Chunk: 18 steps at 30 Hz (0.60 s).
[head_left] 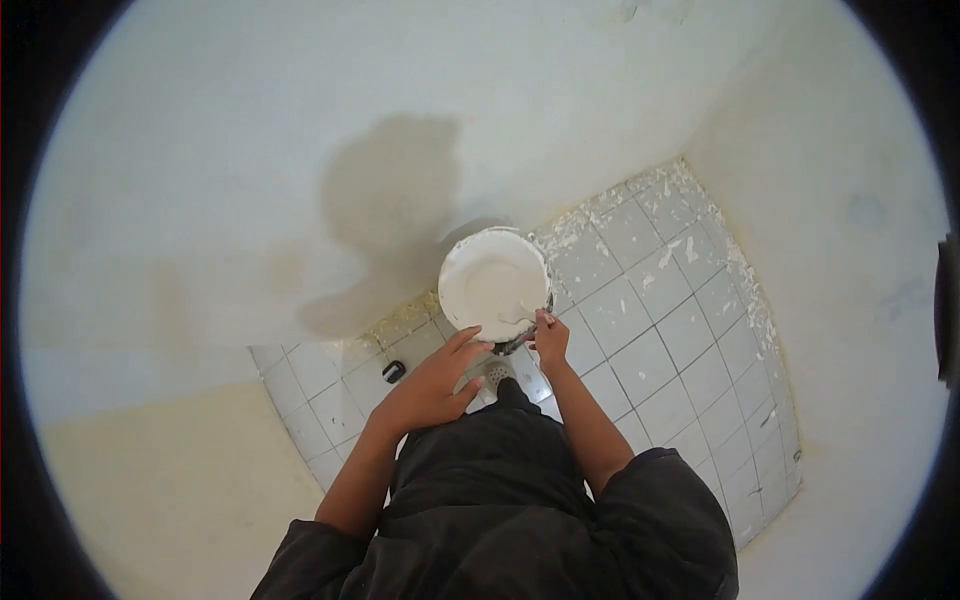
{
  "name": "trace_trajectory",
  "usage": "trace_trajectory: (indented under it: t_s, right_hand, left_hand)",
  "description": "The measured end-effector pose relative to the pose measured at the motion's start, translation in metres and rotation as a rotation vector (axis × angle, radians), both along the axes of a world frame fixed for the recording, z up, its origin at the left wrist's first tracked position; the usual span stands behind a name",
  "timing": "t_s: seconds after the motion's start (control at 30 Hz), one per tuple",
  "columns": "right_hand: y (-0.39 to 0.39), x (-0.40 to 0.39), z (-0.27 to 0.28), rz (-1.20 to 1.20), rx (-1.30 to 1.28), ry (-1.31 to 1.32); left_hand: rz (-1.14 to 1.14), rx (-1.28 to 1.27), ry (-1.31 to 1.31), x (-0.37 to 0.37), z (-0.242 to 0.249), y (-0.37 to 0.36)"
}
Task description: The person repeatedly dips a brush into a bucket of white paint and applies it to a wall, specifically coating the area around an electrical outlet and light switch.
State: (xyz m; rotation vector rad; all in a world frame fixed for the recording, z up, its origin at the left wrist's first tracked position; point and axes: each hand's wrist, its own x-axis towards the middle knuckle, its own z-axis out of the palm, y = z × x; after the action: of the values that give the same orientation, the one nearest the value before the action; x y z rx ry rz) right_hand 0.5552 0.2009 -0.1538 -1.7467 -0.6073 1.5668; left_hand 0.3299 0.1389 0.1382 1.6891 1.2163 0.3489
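Note:
A round bucket (446, 262) stands in front of me, with white paste (490, 283) inside and smears on its rim. My right hand (549, 337) is closed around the handle of a small tool (522, 318) at the bucket's right front edge; the tool's far end reaches over the paste. At the near left edge of the bucket is my left hand (432, 388), its fingers apart and nothing in it. Its fingertips are by the rim; whether they touch it I cannot tell.
White splatters mark the grey tiled floor (648, 375), mostly along the wall edges. A small black object (394, 372) lies on the tiles to the left. Pale walls (250, 180) rise ahead and on both sides. My foot (500, 375) is just below the bucket.

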Motion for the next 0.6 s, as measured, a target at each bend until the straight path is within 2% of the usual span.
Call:
trace_trajectory:
  t_s: [0.17, 0.3, 0.5, 0.6]
  right_hand:
    - [0.003, -0.007, 0.039, -0.159, 0.043, 0.344]
    - [0.017, -0.015, 0.036, -0.228, 0.157, 0.680]
    - [0.048, -0.074, 0.105, -0.342, 0.256, 0.925]
    - [0.064, -0.123, 0.163, -0.321, 0.450, 1.069]
  left_hand:
    - [0.055, 0.173, -0.048, -0.016, 0.037, -0.002]
    - [0.115, 0.279, -0.113, -0.050, 0.055, -0.016]
    - [0.237, 0.465, -0.119, -0.125, 0.074, -0.056]
    - [0.321, 0.542, -0.087, -0.167, 0.101, -0.081]
